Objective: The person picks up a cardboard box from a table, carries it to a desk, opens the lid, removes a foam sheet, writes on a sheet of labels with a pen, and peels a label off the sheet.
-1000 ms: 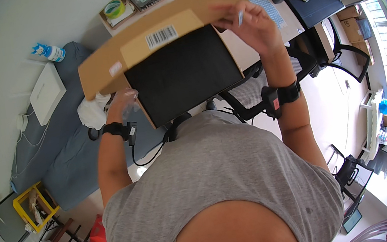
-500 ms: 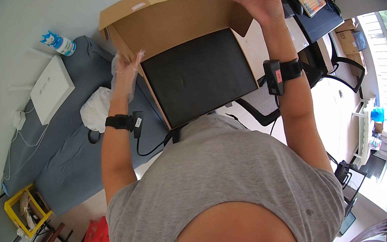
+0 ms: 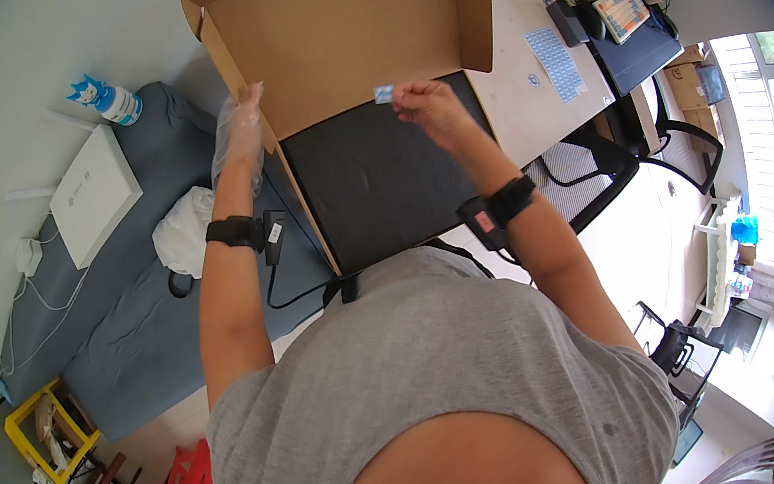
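Note:
A cardboard box [image 3: 344, 31] stands in front of me with its lid raised. A flat black panel [image 3: 388, 186] fills its base. My right hand [image 3: 432, 113] is closed, pinching a small blue-and-white sticker [image 3: 384, 93] over the panel's far edge. At the lid's left side flap, my left hand [image 3: 243, 133] is closed on crumpled clear plastic [image 3: 221, 152], which hangs about the wrist. Its fingertips are against or very near the flap; the exact contact is hard to see.
On the right, a pale desk [image 3: 515, 120] bears a blue sticker sheet [image 3: 556, 63], cables and a dark laptop [image 3: 636, 55]. A mesh chair [image 3: 573, 172] stands below it. Leftward, a grey-blue sofa [image 3: 148, 331] holds a white router [image 3: 96, 197], a white bag [image 3: 187, 235] and a blue-capped bottle [image 3: 119, 104].
My right hand has come down and left from the lid's far right corner, bringing the sticker over the panel. The lid has tilted further back. My left hand has shifted slightly.

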Demonstrator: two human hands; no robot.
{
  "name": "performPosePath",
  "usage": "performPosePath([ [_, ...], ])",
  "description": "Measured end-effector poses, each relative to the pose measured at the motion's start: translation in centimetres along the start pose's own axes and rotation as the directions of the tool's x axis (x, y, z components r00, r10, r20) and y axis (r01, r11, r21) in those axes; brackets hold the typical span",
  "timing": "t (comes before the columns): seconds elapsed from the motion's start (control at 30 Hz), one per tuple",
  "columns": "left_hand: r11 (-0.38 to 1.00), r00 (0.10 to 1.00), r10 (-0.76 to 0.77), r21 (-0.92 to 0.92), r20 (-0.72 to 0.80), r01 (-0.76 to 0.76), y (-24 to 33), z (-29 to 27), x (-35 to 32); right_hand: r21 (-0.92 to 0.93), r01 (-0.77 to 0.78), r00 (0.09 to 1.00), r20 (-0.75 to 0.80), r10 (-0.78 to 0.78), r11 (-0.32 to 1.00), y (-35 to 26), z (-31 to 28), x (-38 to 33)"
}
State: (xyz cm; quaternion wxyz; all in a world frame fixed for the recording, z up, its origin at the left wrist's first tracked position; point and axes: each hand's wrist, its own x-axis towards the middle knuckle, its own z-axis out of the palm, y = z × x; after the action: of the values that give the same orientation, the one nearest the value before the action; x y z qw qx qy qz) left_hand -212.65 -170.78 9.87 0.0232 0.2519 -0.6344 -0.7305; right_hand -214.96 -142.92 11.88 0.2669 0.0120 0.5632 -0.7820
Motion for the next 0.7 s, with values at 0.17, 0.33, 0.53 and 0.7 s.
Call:
performPosePath([
  [0.17,0.998,0.998,-0.025,0.050,-0.050,0.028,1.1,0.9,-0.5,-0.181,-0.040,0.993,-0.119,0.018,0.983,4.0,-0.1,2.4],
  [0.33,0.997,0.996,-0.024,0.064,-0.089,0.030,1.0,1.2,-0.7,-0.213,-0.073,0.993,-0.112,0.050,0.974,4.8,-0.3,4.3],
  [0.53,0.999,0.997,0.035,0.020,-0.069,-0.034,0.6,1.4,-0.4,-0.209,-0.081,0.992,-0.107,0.060,0.975,6.0,0.0,5.6],
  [0.7,0.998,0.995,0.010,0.056,-0.100,-0.004,0.4,1.2,-0.2,-0.242,-0.061,0.996,-0.079,0.043,0.968,5.9,0.3,5.9],
])
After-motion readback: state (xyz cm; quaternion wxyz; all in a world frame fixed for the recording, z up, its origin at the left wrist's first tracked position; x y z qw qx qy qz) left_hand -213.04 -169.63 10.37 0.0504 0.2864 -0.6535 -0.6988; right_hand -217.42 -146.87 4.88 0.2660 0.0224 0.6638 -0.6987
